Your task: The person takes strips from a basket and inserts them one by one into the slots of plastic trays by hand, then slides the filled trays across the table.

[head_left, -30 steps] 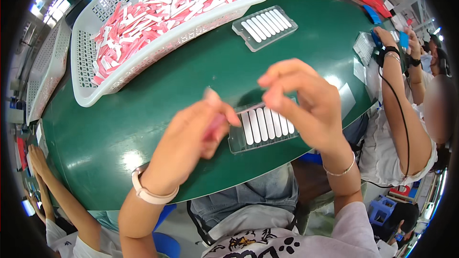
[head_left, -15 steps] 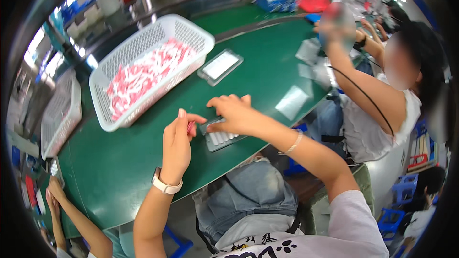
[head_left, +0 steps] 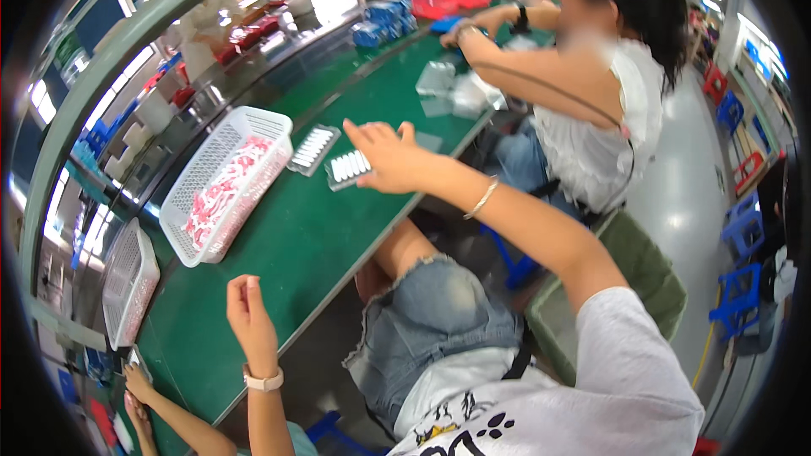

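Observation:
My right hand (head_left: 390, 157) reaches over a clear plastic tray (head_left: 348, 168) that holds a row of white pieces. Its fingers are spread, with the thumb by the tray's near edge. Whether they touch the tray I cannot tell. Close beside it lies a second clear tray (head_left: 313, 149) of white pieces. My left hand (head_left: 252, 321) is raised near the table's front edge, fingers curled together; what is inside them, if anything, is hidden. Farther off, a white slatted basket (head_left: 269, 171) is heaped with small pink-and-white pieces (head_left: 221, 194).
The green table (head_left: 296, 262) runs diagonally. Another basket (head_left: 127, 287) stands at the left, near a person's hands (head_left: 139, 384). Clear plastic bags (head_left: 437, 78) lie by a co-worker's arm (head_left: 507, 67) at the right. A green bin (head_left: 642, 270) stands beside my right arm.
The tray under my right hand now lies next to the other tray, away from my body. My left hand has drawn back from it; the pink bit seen at its fingers no longer shows. The view has turned.

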The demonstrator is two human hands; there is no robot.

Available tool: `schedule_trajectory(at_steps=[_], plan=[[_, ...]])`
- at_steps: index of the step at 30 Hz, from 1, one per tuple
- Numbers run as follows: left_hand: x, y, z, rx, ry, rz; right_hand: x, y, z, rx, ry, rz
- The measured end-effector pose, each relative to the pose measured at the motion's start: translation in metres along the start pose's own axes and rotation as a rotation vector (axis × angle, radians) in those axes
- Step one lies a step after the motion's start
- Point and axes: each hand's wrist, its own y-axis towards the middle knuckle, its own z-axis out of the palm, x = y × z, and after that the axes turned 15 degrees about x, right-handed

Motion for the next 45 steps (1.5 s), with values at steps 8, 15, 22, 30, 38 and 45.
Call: schedule_trajectory(at_steps=[8,15,22,30,38,45], plan=[[-0.002,0.030,-0.009,0.186,0.344,-0.015,-0.028,-0.189,0.106,-0.196,0.569,0.449],[-0.026,0.143,0.121,0.871,0.720,0.552,0.004,-0.245,0.222,0.196,0.911,0.950],[-0.004,0.171,0.186,1.091,0.448,0.910,-0.027,-0.221,0.223,0.772,0.636,1.138],[0.000,0.170,0.163,1.064,0.439,0.722,-0.026,-0.286,0.208,1.382,-0.226,0.755],[-0.026,0.098,0.143,0.659,0.825,0.710,0.020,-0.351,0.225,0.875,-0.224,0.279],[-0.082,0.010,0.098,0.436,0.385,0.577,0.037,-0.313,0.137,0.956,-0.135,0.788]])
